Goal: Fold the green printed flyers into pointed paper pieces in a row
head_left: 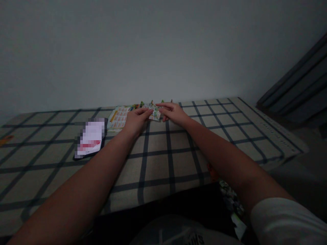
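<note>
Over the far side of the table, my left hand [136,119] pinches a small white-and-green printed piece of paper [155,116] between thumb and fingers. The piece looks creased or folded; its exact kind is too small to make out. From the other side, my right hand [175,112] holds its right edge, thumb against the paper and index finger stretched along the top. A colourful printed sheet [119,117] with rows of small boxes lies flat beside my left hand, which covers part of it. Several small green and brown bits [142,103] show just behind my hands.
A phone [90,137] with a lit, blurred screen lies left of my left forearm. The table has a checked cloth [158,163] and meets a plain wall. An orange object [6,140] is at the far left edge. A grey curtain [298,75] hangs at right.
</note>
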